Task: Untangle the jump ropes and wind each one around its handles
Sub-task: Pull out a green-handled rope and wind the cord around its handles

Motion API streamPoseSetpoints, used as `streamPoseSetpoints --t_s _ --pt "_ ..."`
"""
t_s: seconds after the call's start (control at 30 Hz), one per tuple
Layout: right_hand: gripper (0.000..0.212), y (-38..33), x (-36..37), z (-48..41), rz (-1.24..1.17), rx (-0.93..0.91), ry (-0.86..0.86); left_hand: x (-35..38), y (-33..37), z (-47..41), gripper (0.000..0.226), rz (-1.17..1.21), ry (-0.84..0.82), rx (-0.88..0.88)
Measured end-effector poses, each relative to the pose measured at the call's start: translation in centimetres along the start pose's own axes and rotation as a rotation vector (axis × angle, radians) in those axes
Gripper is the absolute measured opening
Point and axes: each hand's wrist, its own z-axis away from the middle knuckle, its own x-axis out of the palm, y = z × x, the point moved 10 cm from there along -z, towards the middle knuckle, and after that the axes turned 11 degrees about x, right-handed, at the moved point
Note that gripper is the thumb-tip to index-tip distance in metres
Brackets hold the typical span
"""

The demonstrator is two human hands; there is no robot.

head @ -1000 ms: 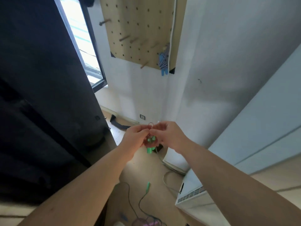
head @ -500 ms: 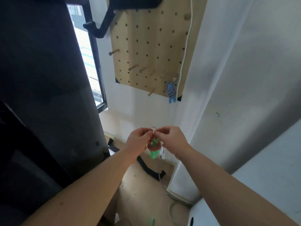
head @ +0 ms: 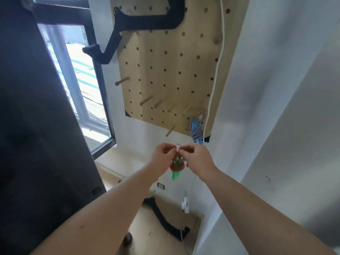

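Wound green-handled rope (head: pixel 176 167) mostly hidden between left hand (head: pixel 162 153) and right hand (head: pixel 198 160), both pinching its thin top loop; pegboard (head: pixel 165 70) above, top cut off.

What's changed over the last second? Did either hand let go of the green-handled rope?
Neither let go. The left hand and right hand have lifted the wound green-handled rope toward the pegboard; the view tilted up with them, so more of the board shows. Unchanged: both hands still pinch the small loop above the handles, and the blue-handled rope still hangs at the pegboard's lower right.
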Motion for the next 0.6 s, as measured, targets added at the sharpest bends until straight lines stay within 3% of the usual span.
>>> streamPoseSetpoints --t_s 0.17,0.43,0.6 --pt "0.002 -2.5 -0.6 -9.4 0.119 -0.009 -0.033 1.2 0.3 -9.7 0.020 -0.081 0.011 0.030" --pt "0.016 -3.3 -1.8 -19.6 0.103 0.129 0.099 2.7 0.2 -20.0 0.019 -0.141 0.066 0.001" --pt "0.017 -3.3 -1.5 -22.1 0.136 0.224 0.105 2.9 0.9 -23.0 0.025 -0.381 0.064 0.075"
